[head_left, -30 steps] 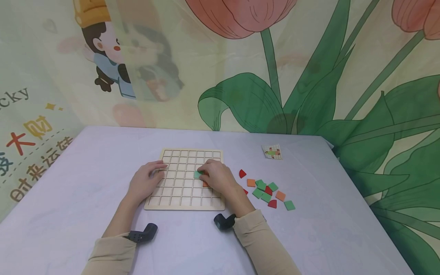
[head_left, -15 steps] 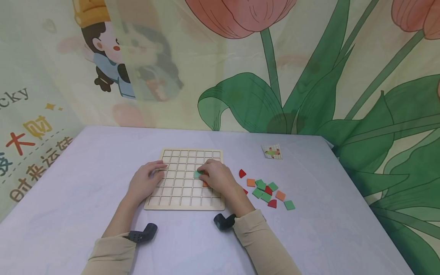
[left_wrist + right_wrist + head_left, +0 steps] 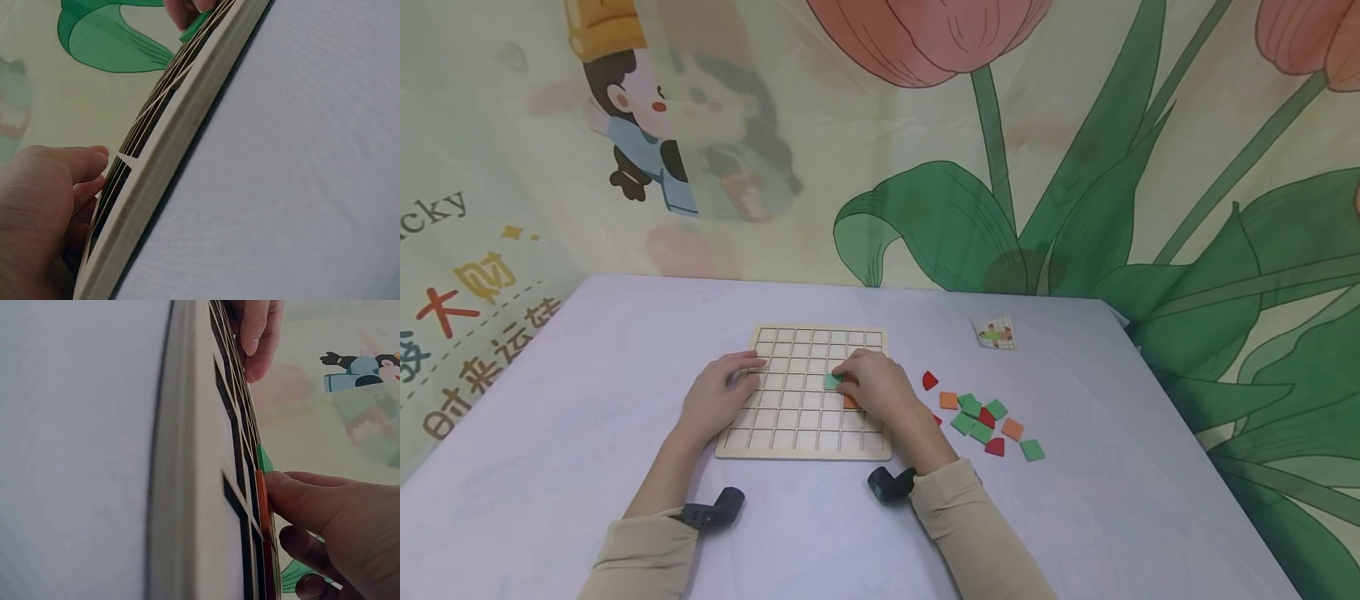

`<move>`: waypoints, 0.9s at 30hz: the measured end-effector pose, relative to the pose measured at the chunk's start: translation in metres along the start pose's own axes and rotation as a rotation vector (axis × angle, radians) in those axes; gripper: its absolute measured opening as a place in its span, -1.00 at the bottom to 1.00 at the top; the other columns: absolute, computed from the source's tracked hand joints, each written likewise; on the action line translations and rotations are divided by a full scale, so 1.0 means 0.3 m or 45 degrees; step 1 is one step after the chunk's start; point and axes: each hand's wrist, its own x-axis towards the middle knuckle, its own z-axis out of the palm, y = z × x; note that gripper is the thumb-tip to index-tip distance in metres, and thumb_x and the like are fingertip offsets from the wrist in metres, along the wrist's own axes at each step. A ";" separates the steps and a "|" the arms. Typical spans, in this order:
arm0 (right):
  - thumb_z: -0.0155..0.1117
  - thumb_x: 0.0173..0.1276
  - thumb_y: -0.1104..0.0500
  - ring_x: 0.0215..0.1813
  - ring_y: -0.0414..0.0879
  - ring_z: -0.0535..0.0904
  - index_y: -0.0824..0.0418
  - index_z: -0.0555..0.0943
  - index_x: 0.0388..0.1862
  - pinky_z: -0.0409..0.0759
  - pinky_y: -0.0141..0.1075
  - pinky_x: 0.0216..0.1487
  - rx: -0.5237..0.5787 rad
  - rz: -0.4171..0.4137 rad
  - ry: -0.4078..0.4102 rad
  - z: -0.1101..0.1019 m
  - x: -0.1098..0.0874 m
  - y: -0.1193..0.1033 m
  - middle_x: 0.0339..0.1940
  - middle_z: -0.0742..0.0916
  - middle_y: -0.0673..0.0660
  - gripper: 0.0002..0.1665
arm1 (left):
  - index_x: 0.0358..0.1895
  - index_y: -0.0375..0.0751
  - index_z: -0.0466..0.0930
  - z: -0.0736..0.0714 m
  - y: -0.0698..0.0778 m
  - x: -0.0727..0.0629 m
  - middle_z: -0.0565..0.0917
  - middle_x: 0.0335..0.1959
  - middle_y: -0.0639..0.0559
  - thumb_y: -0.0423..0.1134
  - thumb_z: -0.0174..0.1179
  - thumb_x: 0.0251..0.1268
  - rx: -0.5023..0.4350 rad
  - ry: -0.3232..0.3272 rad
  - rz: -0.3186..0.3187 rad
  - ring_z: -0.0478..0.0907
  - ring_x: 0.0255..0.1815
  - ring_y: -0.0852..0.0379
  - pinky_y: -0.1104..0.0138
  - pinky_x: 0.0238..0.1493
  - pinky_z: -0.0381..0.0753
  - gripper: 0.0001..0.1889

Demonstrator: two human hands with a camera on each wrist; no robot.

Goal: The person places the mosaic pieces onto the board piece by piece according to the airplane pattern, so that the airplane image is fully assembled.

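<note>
Wooden grid board (image 3: 797, 400), right hand (image 3: 880, 386) pinching a green tile (image 3: 832, 382) on it, left hand (image 3: 717, 393) relaxed at its edge

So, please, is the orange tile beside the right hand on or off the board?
On: the head view shows the orange tile lying on the board.

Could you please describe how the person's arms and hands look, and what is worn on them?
The left hand and right hand are bare, without gloves. Plain beige cloth sleeves cover the forearms partly. Near each cuff sits a black, bent device. No cables are visible.
</note>
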 end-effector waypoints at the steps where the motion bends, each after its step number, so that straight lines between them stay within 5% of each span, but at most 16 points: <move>1: 0.35 0.25 0.07 -0.01 -0.17 0.60 0.00 0.69 0.02 0.56 -0.27 0.04 0.000 -0.003 0.003 -0.001 0.000 0.001 -0.04 0.71 -0.05 -0.66 | 0.18 -0.21 0.51 0.001 0.000 0.000 0.36 0.37 -0.19 -0.17 0.04 0.39 0.002 0.000 -0.002 0.12 0.46 -0.25 -0.12 0.40 0.03 -0.63; 27: 0.37 0.23 0.11 -0.07 -0.20 0.62 -0.02 0.77 -0.19 0.56 -0.30 0.05 0.043 -0.016 -0.025 -0.027 0.003 0.025 -0.19 0.74 -0.12 -0.83 | 0.19 -0.21 0.50 -0.003 0.002 -0.003 0.36 0.38 -0.18 -0.17 0.03 0.40 0.007 -0.005 -0.005 0.11 0.46 -0.25 -0.12 0.41 0.02 -0.63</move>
